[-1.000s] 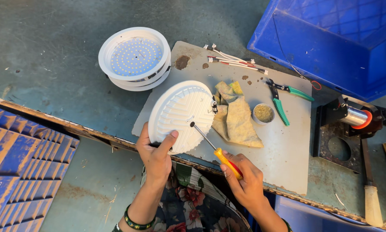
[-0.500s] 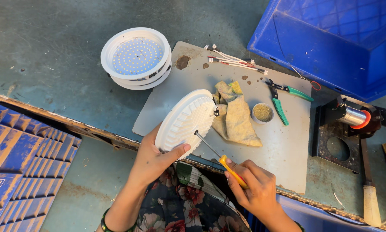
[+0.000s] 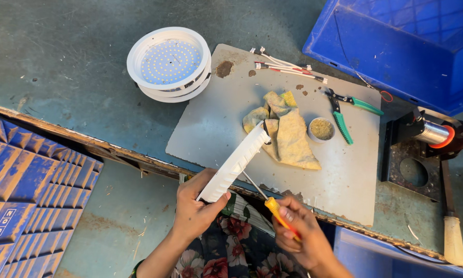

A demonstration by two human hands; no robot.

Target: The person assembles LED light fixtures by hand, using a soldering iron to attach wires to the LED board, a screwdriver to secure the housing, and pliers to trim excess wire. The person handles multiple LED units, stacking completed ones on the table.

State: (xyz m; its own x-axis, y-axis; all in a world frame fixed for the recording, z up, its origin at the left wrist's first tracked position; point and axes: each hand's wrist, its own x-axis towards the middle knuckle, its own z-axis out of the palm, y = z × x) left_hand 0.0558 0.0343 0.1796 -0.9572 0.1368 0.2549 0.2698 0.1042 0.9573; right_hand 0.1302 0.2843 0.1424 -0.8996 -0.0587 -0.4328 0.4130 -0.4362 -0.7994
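My left hand (image 3: 194, 206) grips a white round ribbed lamp housing (image 3: 235, 162), tipped up on edge above the near side of a grey work board (image 3: 211, 123). My right hand (image 3: 301, 234) holds a screwdriver with a yellow and orange handle (image 3: 279, 212); its metal shaft points up and left toward the underside of the housing. The shaft's tip is hidden behind the housing.
A stack of white round LED lamps (image 3: 169, 64) stands at the back left. On the board lie a yellowish rag (image 3: 288, 134), a small round cup (image 3: 321, 128), green-handled pliers (image 3: 347, 110) and loose wires (image 3: 283, 64). A blue crate (image 3: 411, 46) sits at the back right, a solder spool (image 3: 432, 134) beside it.
The lamp housing has been tilted from lying flat to standing on edge. Both hands have shifted slightly toward me, the screwdriver staying close under the housing.
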